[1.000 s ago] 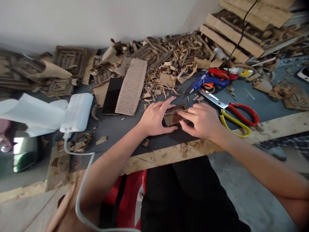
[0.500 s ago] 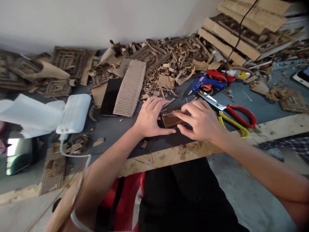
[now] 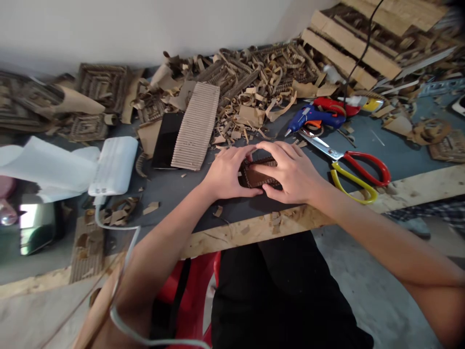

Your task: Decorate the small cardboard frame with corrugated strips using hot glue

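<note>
1. Both hands close on a small brown cardboard piece (image 3: 255, 177) and press it flat against the dark mat (image 3: 174, 194) of the table. The left hand (image 3: 227, 174) clamps its left end, fingers curled over the far edge and thumb on the near edge. The right hand (image 3: 295, 174) covers its right part, fingers laid across the top.
2. This cardboard piece sits near the front middle of the table, just behind the wooden edge (image 3: 399, 190). Only its centre shows between the hands.
3. A ribbed strip runs along the visible edges of the piece, so its border looks already fitted. Whether every side is finished cannot be told, since the hands hide most of it.
4. The tools lie apart from the hands. A blue glue gun (image 3: 312, 118) rests to the far right, and scissors (image 3: 350, 167) with red and yellow handles lie just right of the right hand.
5. A corrugated sheet (image 3: 196, 126) lies to the far left of the hands, partly over a black slab (image 3: 166, 140).
6. A heap of cardboard scraps (image 3: 254, 82) fills the far side. A white power bank (image 3: 114, 165) with its cable (image 3: 116, 228) lies at the left.
</note>
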The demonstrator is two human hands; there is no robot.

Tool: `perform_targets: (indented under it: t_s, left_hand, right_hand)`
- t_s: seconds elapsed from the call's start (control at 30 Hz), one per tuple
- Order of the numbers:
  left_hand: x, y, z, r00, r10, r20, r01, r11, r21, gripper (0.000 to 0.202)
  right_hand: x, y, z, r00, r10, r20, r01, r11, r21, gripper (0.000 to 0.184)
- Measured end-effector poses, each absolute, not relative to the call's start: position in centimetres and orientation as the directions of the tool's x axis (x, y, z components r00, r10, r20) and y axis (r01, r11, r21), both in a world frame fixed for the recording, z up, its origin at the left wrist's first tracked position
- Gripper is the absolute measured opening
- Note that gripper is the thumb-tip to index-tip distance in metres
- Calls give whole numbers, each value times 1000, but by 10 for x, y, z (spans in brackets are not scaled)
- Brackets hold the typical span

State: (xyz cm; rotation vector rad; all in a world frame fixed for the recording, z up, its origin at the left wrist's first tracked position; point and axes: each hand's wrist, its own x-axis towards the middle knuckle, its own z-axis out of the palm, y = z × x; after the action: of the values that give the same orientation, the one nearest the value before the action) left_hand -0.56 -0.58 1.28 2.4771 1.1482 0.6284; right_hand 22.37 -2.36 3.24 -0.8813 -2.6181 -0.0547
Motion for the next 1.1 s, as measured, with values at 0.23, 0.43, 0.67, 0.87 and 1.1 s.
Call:
perform_targets:
  t_s: [0.23, 0.43, 0.67, 0.87, 1.1]
  left_hand:
    - [-7, -3, 12, 592, 762, 260, 600, -633, 490, 95]
    - [-10, 0, 12, 599, 759, 256, 576, -630, 520, 97]
    - [-14, 4, 12, 623, 746, 236, 553, -633, 542, 102]
    - [-13, 4, 13, 622, 748, 231, 564, -633, 530, 99]
    - [-13, 3, 11, 628, 729, 273, 530, -658, 535, 97]
  right_hand:
    - [225, -24, 32, -776, 524, 351, 557, 831, -8, 43]
    - [224, -23, 32, -768, 569, 295, 576, 815, -72, 44]
    - [219, -18, 41, -772, 604, 199, 606, 793, -56, 37]
    - [210, -13, 52, -799, 575, 179, 582, 813, -17, 33]
    - [215, -16, 50, -773, 598, 211, 596, 799, -80, 32]
